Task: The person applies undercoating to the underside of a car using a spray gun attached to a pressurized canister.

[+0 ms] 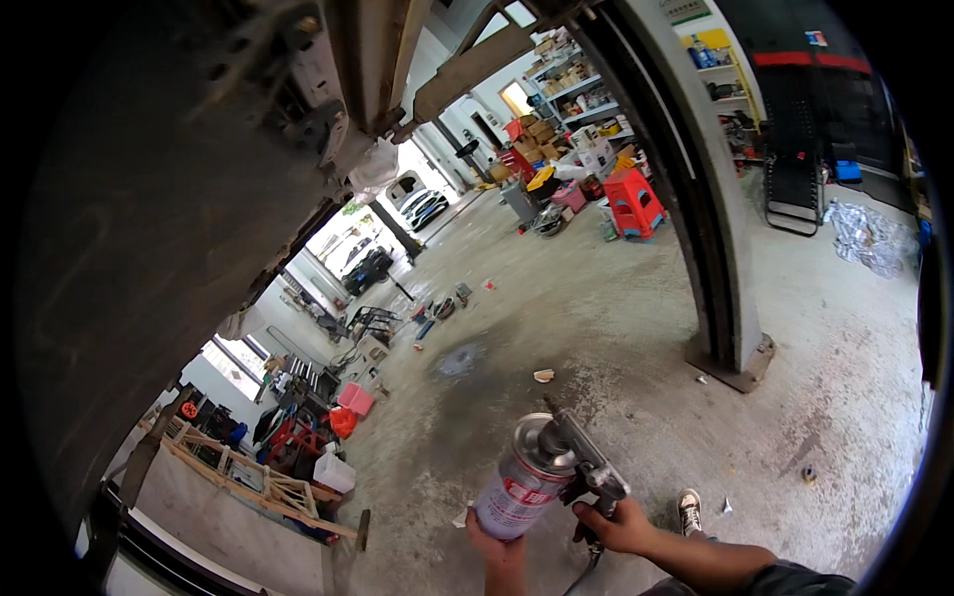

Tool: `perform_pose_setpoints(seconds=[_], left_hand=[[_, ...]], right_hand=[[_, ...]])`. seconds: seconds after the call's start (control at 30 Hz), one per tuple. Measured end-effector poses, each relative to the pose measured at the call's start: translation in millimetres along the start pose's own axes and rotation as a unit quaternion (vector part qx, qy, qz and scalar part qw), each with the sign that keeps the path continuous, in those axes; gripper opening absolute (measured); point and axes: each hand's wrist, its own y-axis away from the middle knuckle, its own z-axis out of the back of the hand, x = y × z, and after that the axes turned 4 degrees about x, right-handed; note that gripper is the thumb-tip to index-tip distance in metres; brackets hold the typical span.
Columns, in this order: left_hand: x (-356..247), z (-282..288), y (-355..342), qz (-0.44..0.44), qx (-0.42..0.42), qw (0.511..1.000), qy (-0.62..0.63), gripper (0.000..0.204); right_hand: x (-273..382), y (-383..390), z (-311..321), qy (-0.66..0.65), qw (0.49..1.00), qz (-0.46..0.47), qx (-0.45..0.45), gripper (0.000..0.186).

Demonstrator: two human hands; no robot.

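Note:
My left hand (497,546) is closed round the bottom of a silvery can (509,497) with a red label patch. The can is tilted, its neck joined to a metal spray gun (594,463). My right hand (618,526) grips the gun's handle, with the thumb toward the can. From below that hand a dark hose (586,571) runs down out of view. The gun's nozzle points up and away from me, over the floor. Whether a finger is on the trigger is hidden.
A raised vehicle's dark underside (139,248) hangs overhead at the left. A lift post (720,248) stands at right on a base plate. Red stools (632,204), boxes and shelves (581,94) are farther back. A wooden frame (248,482) lies at lower left; a folding chair (793,159) stands far right.

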Motion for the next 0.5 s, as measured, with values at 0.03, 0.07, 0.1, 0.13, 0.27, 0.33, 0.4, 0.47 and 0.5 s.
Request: perform_pose_setpoints(seconds=[0.03, 0.07, 0.1, 0.13, 0.27, 0.33, 0.4, 0.47, 0.5], left_hand=[[-0.5, -1.9, -23.5, -0.019, -0.002, 1.000, 0.018, 0.054], [-3.0, -3.5, -46.7, -0.024, -0.008, 1.000, 0.018, 0.054], [-5.8, -4.2, -70.8, -0.035, -0.023, 0.999, 0.011, 0.055], [-6.8, -5.5, -94.5, -0.045, -0.038, 0.998, 0.003, 0.055], [-25.8, -36.2, -191.1, -0.088, -0.064, 0.993, -0.051, 0.060], [-35.6, -53.8, -243.2, -0.080, -0.116, 0.990, -0.024, 0.058], [-52.2, -57.5, -305.5, -0.097, -0.087, 0.991, -0.026, 0.058], [-73.5, -63.8, -373.8, -0.116, -0.051, 0.992, -0.027, 0.057], [-86.0, -69.3, -405.8, -0.130, -0.032, 0.991, -0.026, 0.057]], right_hand=[[-0.7, -30.0, 10.4, -0.001, 1.000, -0.001, 0.007, 0.024], [0.8, -60.0, 16.6, -0.036, 0.999, 0.026, 0.025, 0.025], [5.4, -88.5, 21.9, -0.072, 0.995, 0.053, 0.043, 0.026], [15.5, -118.4, 31.0, -0.082, 0.995, 0.026, 0.048, 0.027], [39.1, -238.6, 54.1, -0.076, 0.993, 0.033, 0.086, 0.025], [54.3, -302.4, 62.9, -0.056, 0.993, 0.058, 0.090, 0.023], [71.2, -366.7, 65.0, -0.033, 0.991, 0.095, 0.088, 0.023], [94.6, -436.0, 67.9, 0.007, 0.990, 0.082, 0.115, 0.025], [108.4, -469.7, 70.1, 0.046, 0.986, 0.066, 0.145, 0.026]])
